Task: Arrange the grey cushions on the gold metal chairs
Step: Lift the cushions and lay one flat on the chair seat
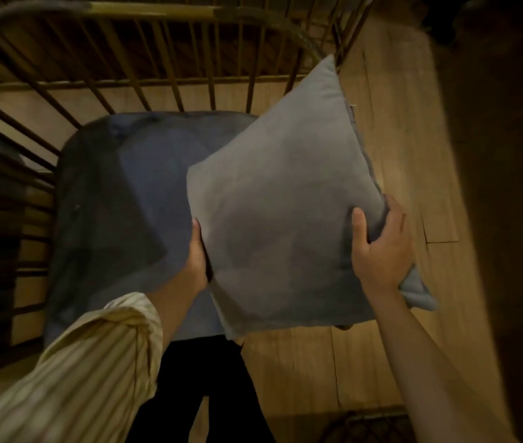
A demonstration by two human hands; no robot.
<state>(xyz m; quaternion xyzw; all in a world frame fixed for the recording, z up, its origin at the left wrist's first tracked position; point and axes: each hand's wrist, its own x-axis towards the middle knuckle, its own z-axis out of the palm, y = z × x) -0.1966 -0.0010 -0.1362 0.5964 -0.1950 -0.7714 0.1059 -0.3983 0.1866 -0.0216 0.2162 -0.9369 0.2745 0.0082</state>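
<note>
A square grey cushion (282, 199) is held in the air, tilted, over the right side of a gold metal chair (145, 11). My left hand (196, 254) grips the cushion's left edge from underneath. On its lower right edge my right hand (380, 247) clamps it, thumb on top. The chair has a curved back of thin gold bars and a dark blue-grey seat pad (119, 199), partly covered by the cushion.
A wooden plank floor (397, 129) runs to the right of the chair. Part of another gold metal frame (362, 420) shows at the bottom edge. My dark trouser legs (202, 388) stand at the seat's front. Dark shapes lie at the far left and right.
</note>
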